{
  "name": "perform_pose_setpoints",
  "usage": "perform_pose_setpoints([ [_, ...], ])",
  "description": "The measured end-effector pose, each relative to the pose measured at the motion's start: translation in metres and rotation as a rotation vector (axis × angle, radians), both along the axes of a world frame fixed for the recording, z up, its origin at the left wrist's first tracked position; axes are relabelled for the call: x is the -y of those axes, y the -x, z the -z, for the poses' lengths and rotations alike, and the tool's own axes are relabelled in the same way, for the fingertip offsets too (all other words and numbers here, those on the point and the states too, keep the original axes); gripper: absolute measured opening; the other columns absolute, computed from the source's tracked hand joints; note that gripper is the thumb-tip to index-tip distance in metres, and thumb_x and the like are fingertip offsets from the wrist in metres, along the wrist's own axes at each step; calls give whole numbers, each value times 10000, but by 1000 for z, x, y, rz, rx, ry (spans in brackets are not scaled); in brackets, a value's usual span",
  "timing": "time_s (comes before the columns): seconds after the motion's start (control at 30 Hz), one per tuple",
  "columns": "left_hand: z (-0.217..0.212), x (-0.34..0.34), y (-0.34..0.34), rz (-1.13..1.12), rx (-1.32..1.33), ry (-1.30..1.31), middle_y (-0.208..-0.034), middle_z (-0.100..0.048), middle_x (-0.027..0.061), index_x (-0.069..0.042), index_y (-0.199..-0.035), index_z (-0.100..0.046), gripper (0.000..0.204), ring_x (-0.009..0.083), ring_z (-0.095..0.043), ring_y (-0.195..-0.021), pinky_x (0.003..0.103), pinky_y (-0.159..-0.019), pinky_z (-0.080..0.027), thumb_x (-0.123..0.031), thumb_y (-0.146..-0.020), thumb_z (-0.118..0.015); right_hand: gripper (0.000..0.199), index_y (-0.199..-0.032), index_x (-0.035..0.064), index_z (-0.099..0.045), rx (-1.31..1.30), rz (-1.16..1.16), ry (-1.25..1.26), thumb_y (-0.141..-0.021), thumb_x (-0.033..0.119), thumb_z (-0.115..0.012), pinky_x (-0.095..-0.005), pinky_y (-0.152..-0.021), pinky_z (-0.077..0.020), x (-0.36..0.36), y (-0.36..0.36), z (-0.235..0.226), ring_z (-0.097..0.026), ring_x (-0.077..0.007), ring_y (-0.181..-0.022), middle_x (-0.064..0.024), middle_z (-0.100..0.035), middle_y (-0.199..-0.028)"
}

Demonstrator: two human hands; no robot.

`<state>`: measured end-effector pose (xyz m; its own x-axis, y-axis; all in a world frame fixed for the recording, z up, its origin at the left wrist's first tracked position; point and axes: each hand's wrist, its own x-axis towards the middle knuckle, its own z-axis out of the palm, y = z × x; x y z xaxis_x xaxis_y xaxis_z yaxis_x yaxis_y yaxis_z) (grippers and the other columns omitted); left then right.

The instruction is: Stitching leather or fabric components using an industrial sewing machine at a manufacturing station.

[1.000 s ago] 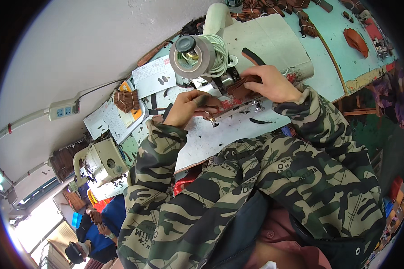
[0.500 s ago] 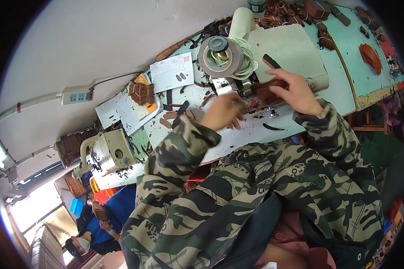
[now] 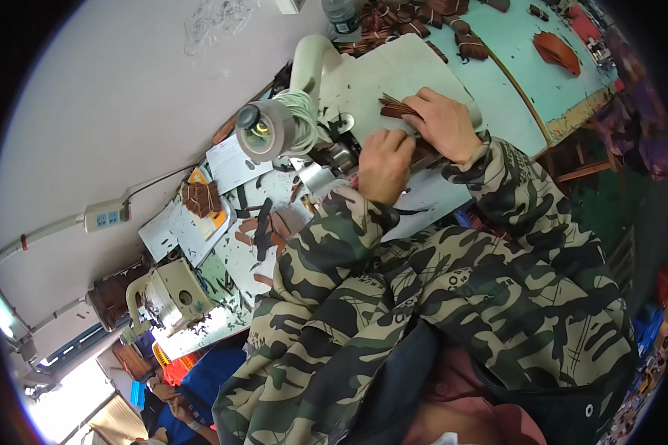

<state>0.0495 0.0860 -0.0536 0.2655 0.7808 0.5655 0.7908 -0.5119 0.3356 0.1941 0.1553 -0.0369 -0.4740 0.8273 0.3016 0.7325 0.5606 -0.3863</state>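
Note:
My right hand (image 3: 447, 126) is closed around a stack of thin brown leather pieces (image 3: 398, 108), whose layered ends fan out past the fingertips. Close against it is my left hand (image 3: 384, 165), its fingers curled in; whatever they pinch is hidden. Both hands are in front of a cream sewing-type machine (image 3: 401, 70) with a metal roller part (image 3: 341, 157) left of my left hand. A coil of pale green cord (image 3: 298, 119) hangs by the round lamp-like fitting (image 3: 263, 132) on the machine.
Leather scraps (image 3: 263, 230) and papers (image 3: 234, 167) lie to the left, with a tied brown bundle (image 3: 200, 199) on them. A second cream machine (image 3: 172, 293) stands farther left. More bundles (image 3: 378, 22) and a bottle (image 3: 341, 18) are at the back. Another person's hand (image 3: 178, 408) shows lower left.
My left hand has moved right, from beside the machine's working part to my right hand. The leather stack is now held with its edges fanned upward. The whole view has shifted.

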Motion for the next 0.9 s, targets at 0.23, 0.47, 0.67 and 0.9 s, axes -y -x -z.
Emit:
perform_pose_setpoints([
  [0.23, -8, -37, -4, -157, -96, 21, -786, -539, 38, -94, -689, -580, 37, 236, -514, -787, 368, -685, -399, -78, -677, -611, 222, -850, 72, -638, 234, -113, 137, -772, 278, -667, -423, -643, -504, -15, -27, -30, -624, -313, -780, -109, -590, -881],
  [0.47, -2, -43, -14, -114, 346, 359, -1185, -538, 232, -36, -1402, -310, 837, 377, -519, -1101, 429, -954, -409, -7, -638, -653, 113, -849, 34, -604, 177, -141, 80, -780, 120, -576, -447, -664, -508, -15, -31, -10, -625, -348, -749, -156, -564, -891],
  [0.67, -22, -24, -40, -73, 1609, 675, -1064, -600, 158, 22, -1259, -445, 503, 185, -582, -957, 315, -823, -478, -166, -844, -661, 191, -970, -5, -562, -421, -62, 124, -793, 59, -599, -435, -710, -445, 38, -6, -42, -535, -413, -834, -188, -532, -898],
  [0.9, -61, 30, 18, -137, 813, 1023, -666, -646, 129, 23, -867, -615, 176, 215, -634, -514, 321, -467, -494, -147, -819, -602, 371, -1112, -14, -585, -595, -18, 744, -796, 143, -699, -228, -563, -442, 66, 0, -82, -550, -50, -618, -99, -669, -870],
])
